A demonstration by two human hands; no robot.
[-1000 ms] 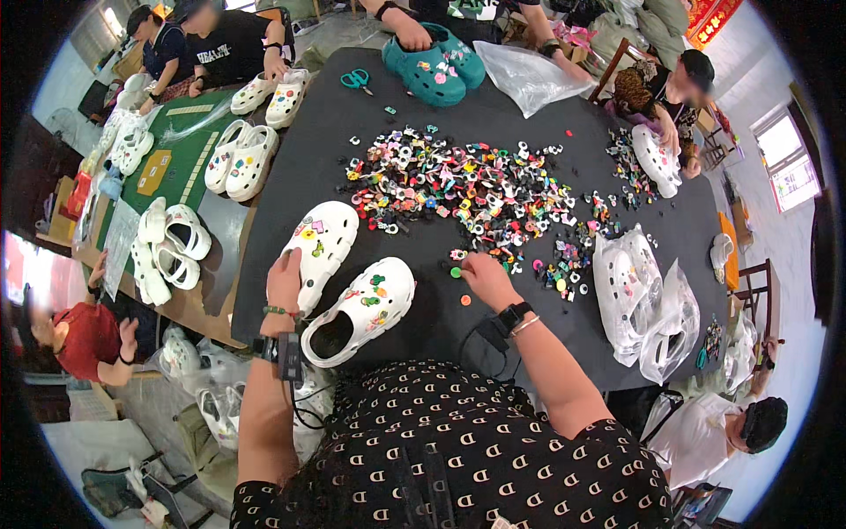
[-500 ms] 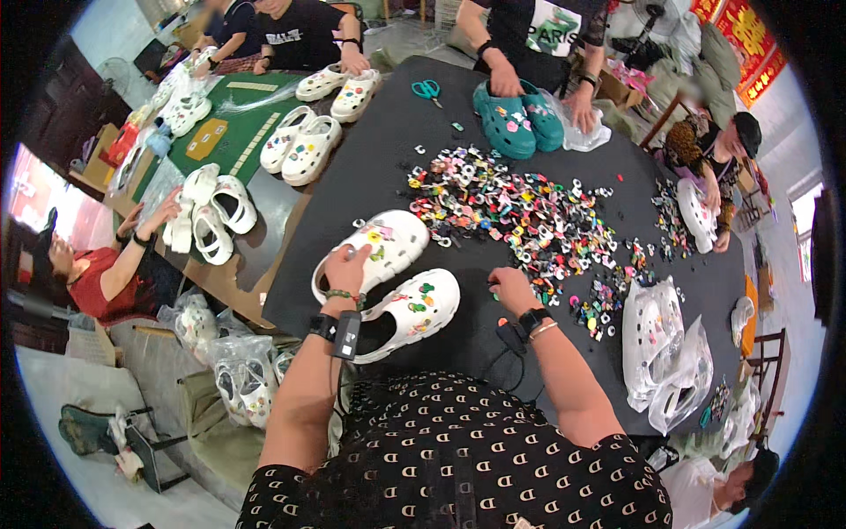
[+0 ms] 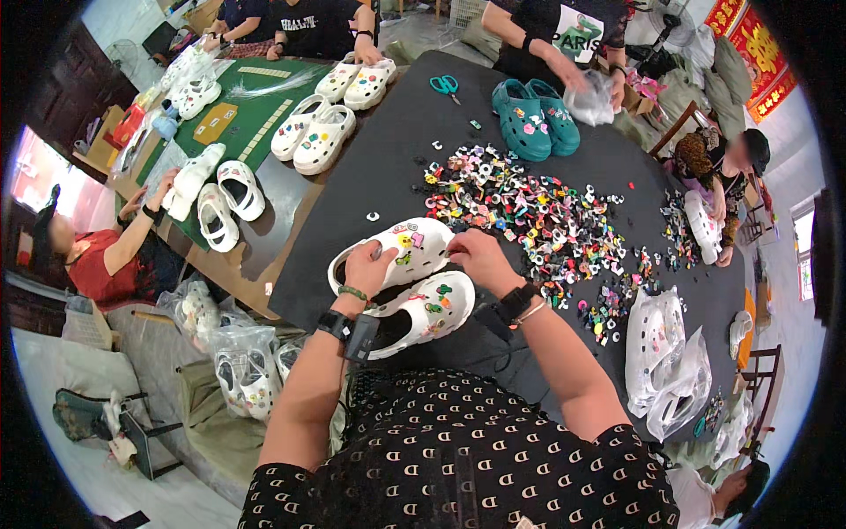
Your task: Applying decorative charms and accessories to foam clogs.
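Note:
Two white clogs lie side by side in front of me, both dotted with colourful charms. My left hand (image 3: 368, 269) is closed on the farther clog (image 3: 428, 256), gripping it near its foot opening. At that clog's toe my right hand (image 3: 483, 261) has its fingers pinched together against the upper; whatever they hold is too small and hidden to make out. The nearer clog (image 3: 453, 300) rests just below both hands, with cactus-like green charms on top. Beyond the right hand spreads a heap of mixed small shoe charms (image 3: 551, 220) on the black tabletop (image 3: 379, 159).
A teal clog pair (image 3: 522, 128) and teal scissors (image 3: 445, 86) lie at the far side. Bagged white clogs (image 3: 654, 339) sit at the right. More white clogs (image 3: 324, 141) stand on the left table, where other people work. One person opposite handles a clear plastic bag (image 3: 592, 99).
My right hand has moved up and left from the tabletop to the farther clog's toe. My left hand stays on that clog. The person opposite has let go of the teal clogs.

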